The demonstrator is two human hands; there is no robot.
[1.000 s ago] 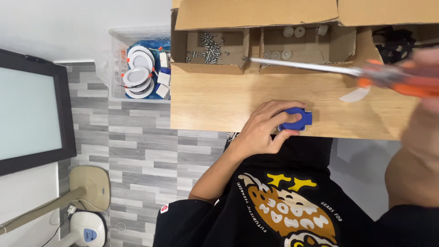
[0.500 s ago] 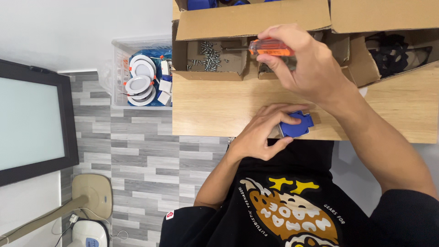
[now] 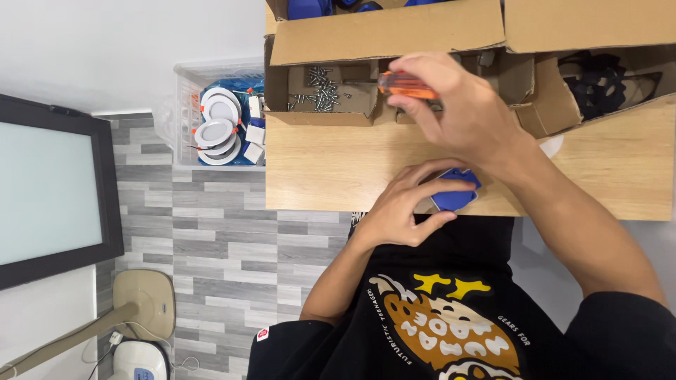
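My left hand (image 3: pixel 405 204) grips a small blue plastic part (image 3: pixel 456 197) at the near edge of the wooden table (image 3: pixel 317 169). My right hand (image 3: pixel 458 112) holds an orange-handled screwdriver (image 3: pixel 408 86). Its shaft points left into a cardboard compartment that holds a pile of small screws (image 3: pixel 320 88). The tip lies among or just beside the screws. My right forearm crosses over the blue part and hides some of it.
An open cardboard box (image 3: pixel 387 32) with several compartments fills the far side of the table; black parts (image 3: pixel 598 77) lie in its right section. A clear bin (image 3: pixel 184 116) with white round lamps stands to the left. A dark-framed screen (image 3: pixel 49 190) is at far left.
My right hand has carried the screwdriver from the right side across to the screw compartment and a little lower. My left hand has stayed on the blue part.
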